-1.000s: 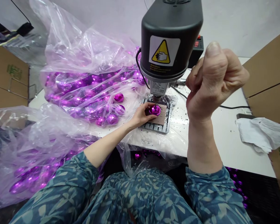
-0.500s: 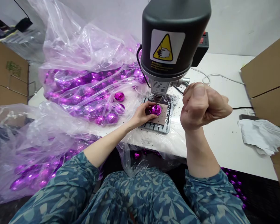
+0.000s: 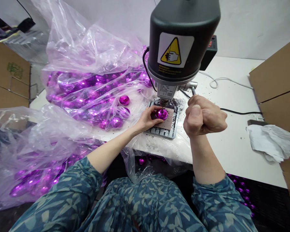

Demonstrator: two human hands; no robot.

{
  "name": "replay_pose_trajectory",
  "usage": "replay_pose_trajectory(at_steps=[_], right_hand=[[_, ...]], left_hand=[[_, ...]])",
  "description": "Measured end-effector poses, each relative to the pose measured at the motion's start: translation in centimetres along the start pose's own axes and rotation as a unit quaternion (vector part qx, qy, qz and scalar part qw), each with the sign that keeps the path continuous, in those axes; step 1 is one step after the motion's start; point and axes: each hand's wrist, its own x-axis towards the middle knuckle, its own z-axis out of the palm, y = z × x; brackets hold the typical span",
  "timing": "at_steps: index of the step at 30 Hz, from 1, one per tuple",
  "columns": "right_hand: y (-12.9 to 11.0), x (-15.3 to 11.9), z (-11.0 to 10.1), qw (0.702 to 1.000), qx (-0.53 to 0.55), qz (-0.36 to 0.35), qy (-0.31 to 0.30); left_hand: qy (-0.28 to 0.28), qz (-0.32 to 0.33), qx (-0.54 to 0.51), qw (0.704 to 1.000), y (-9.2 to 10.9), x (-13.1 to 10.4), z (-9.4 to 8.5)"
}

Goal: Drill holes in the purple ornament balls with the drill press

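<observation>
A shiny magenta faceted piece (image 3: 161, 114) sits on a tan pad (image 3: 168, 123) over the slotted metal base (image 3: 159, 132) of a black drill press (image 3: 183, 38). My left hand (image 3: 148, 119) pinches that piece from its left side, thumb in front and fingers behind. The chuck (image 3: 163, 102) is just above and behind the piece; whether the tip touches it I cannot tell. My right hand (image 3: 204, 116) is wrapped round the press's lever (image 3: 193, 91), to the right of the head. Dark shavings lie around the base.
Clear plastic bags of magenta pieces (image 3: 87, 93) cover the left side. A loose magenta ball (image 3: 124, 100) lies beside them. Cardboard boxes (image 3: 277, 74) stand at the right, near white paper (image 3: 268, 140) and a cable (image 3: 241, 112).
My right hand has moved left and slightly down, and more of the lever shows above it. My left hand stays on the magenta piece. The view has shifted slightly.
</observation>
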Motion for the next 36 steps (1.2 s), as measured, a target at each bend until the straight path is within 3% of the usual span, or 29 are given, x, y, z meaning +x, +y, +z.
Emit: replay_pose_trajectory(at_steps=[4, 6, 12, 16, 18, 20, 22, 25, 28, 31, 33, 36], right_hand=[[0.1, -0.6, -0.3, 0.999, 0.012, -0.031, -0.027], [-0.1, -0.6, -0.3, 1.000, 0.003, -0.012, -0.024], [-0.8, 3.8, 1.4, 0.983, -0.063, 0.166, 0.040], [-0.8, 6.6, 2.1, 0.968, -0.017, 0.247, 0.040], [-0.7, 6.8, 2.1, 0.967, -0.012, 0.254, 0.034], [-0.7, 6.7, 2.1, 0.967, 0.005, 0.251, 0.044], [-0.6, 6.4, 2.1, 0.968, 0.025, 0.244, 0.058], [-0.5, 6.2, 2.2, 0.969, 0.019, 0.236, 0.068], [-0.7, 6.1, 2.2, 0.968, -0.007, 0.241, 0.070], [-0.9, 6.0, 2.1, 0.966, -0.019, 0.248, 0.071], [-1.1, 5.9, 2.1, 0.965, -0.019, 0.250, 0.072], [-1.1, 5.8, 2.1, 0.964, -0.018, 0.257, 0.071]], left_hand=[[0.004, -0.002, 0.006, 1.000, 0.0, 0.0, 0.0], [0.006, -0.002, 0.009, 1.000, 0.0, 0.0, 0.1], [0.014, -0.025, 0.025, 0.999, 1.2, 0.2, 0.0], [0.044, -0.059, 0.057, 0.996, 3.6, -1.7, -1.1], [-0.028, -0.056, 0.068, 0.996, 5.0, -4.0, -1.8], [-0.174, -0.017, 0.072, 0.982, 6.2, -6.9, -2.1], [-0.292, 0.033, 0.110, 0.950, 6.7, -9.6, -1.9], [-0.346, 0.082, 0.189, 0.915, 6.3, -11.9, -1.5], [-0.288, 0.094, 0.176, 0.937, 4.9, -10.5, -2.7], [-0.110, 0.053, 0.206, 0.971, 2.9, -6.0, -5.6], [0.012, -0.038, 0.320, 0.946, 1.5, -2.4, -7.7], [0.096, -0.173, 0.436, 0.878, -0.6, 2.0, -9.8]])
